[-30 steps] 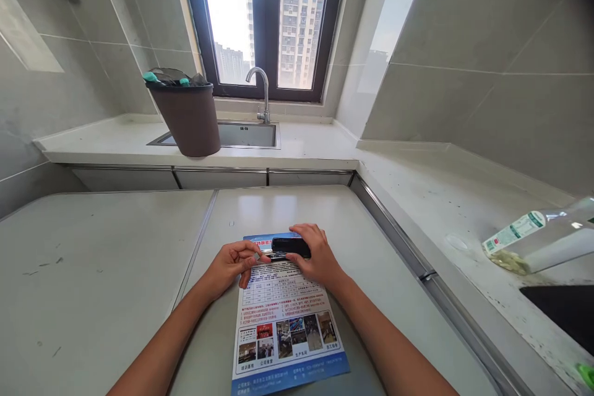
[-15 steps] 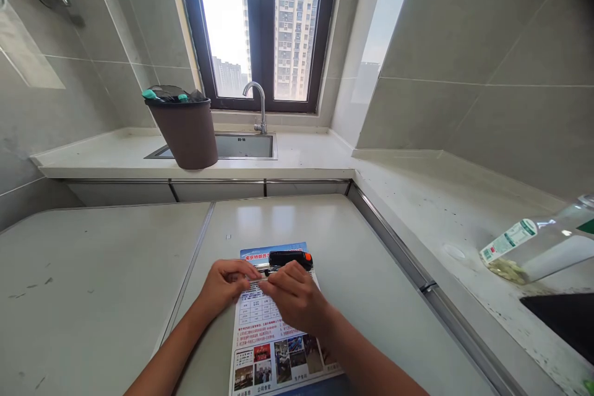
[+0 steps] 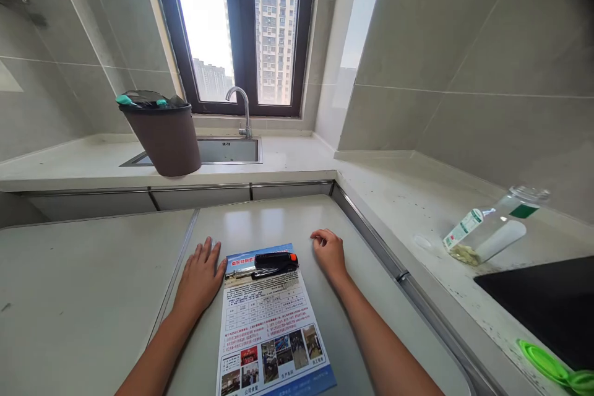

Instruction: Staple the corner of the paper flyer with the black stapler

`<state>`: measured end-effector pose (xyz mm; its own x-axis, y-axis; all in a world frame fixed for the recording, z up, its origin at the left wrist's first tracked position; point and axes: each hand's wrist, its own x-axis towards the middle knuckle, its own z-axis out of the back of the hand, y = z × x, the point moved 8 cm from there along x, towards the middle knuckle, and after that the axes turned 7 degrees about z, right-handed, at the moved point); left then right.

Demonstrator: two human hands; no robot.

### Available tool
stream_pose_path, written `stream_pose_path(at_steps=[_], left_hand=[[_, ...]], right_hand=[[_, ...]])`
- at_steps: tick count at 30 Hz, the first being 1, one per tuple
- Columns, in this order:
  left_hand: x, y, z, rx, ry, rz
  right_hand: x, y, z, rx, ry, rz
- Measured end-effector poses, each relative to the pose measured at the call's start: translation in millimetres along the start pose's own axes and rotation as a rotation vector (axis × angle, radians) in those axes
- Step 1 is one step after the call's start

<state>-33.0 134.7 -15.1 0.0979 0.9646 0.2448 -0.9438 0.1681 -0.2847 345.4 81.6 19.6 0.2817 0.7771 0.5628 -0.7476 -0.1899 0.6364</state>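
Note:
A black stapler (image 3: 275, 265) with an orange end lies across the top of a printed flyer (image 3: 264, 322) on the pale table. The flyer has Chinese text, a small grid and several photos. My left hand (image 3: 199, 275) rests flat on the tabletop just left of the flyer, fingers stretched out and holding nothing. To the right of the stapler, my right hand (image 3: 329, 253) is over the table with its fingers curled together. Whether a small thing is pinched in its fingertips I cannot make out. Neither hand touches the stapler.
A brown bin (image 3: 167, 142) stands by the sink (image 3: 229, 150) and tap (image 3: 245, 111) under the window. On the right counter are a clear jar (image 3: 499, 226), a black panel (image 3: 547, 303) and a bright green item (image 3: 547, 362). A seam splits the tabletop (image 3: 93, 297).
Both hands have left the stapler's front end and moved apart, the left to the table's left side, the right to the right. The stapler stays on the flyer. The view has shifted right.

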Motion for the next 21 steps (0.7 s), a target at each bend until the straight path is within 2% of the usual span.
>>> stream_pose_path(at_steps=[3,6,12,16,19,21], left_hand=[[-0.2,1.6,-7.2,0.021,0.038,0.006],[0.5,1.4,-5.2,0.019,0.026,0.02],[-0.6,-4.3,19.3,-0.08,-0.064,-0.022],[-4.4,-3.8,33.2,-0.17,-0.08,0.021],[-6.4,-1.4,37.2,-0.257,-0.123,0.04],[-6.7,-4.6,37.4,-0.329,-0.15,-0.031]], right_hand=[[-1.1,-3.8,-10.2,-0.006,0.038,-0.021],[0.1,-7.8,-15.2,-0.004,0.069,-0.018],[-0.6,-11.5,-13.2,-0.054,0.046,0.014],[-2.5,-8.2,-10.2,-0.072,0.017,-0.006],[-3.2,-5.2,-13.0,-0.052,0.065,-0.058],[-3.4,-0.6,-17.8,-0.056,0.126,-0.059]])
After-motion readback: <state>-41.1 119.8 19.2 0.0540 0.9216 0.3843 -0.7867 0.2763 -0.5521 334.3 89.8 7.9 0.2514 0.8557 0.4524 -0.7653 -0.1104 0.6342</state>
